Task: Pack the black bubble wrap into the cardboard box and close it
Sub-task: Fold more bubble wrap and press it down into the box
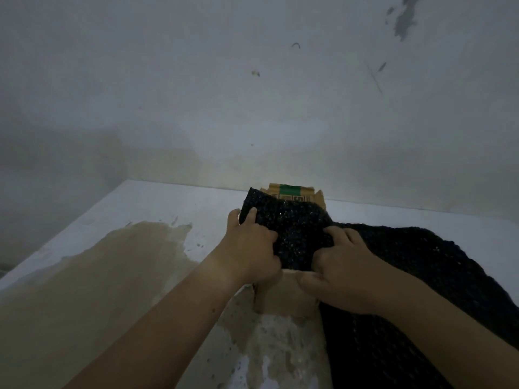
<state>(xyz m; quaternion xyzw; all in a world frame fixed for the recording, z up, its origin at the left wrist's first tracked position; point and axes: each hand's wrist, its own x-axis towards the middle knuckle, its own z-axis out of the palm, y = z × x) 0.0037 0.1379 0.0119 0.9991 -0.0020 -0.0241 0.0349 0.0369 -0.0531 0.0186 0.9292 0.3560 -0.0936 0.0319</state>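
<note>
Wrap (pixel 297 234) is only partly in the box (pixel 280 293), by my reading: a bunched wad sits over the open top, between the two hands, while a long tail of it runs off to the right across the tabletop (pixel 157 203) and down past the lower edge of view. So the packing is under way and well short of done; the loose tail looks like the greater part of the sheet. How much is already down inside cannot be seen, since the wad and the hands cover the opening.

The left hand (pixel 250 248) has its grip curled tight on the wad's left edge, thumb up along the far side, fingers dug into the black film. The right hand (pixel 337 265) has its grip pinching the wad's right side, with the thumb lying along the box's near rim. Both seem to be pressing the stuff downward.

Closing has not begun. The far flap (pixel 292 193) stands up behind the wad, and the near wall shows bare below the hands; I cannot tell where the side flaps are.

On the far flap there is a green band and a row of small dark handling symbols under it. They are too small and blurred to read, and no brand name can be made out
</note>
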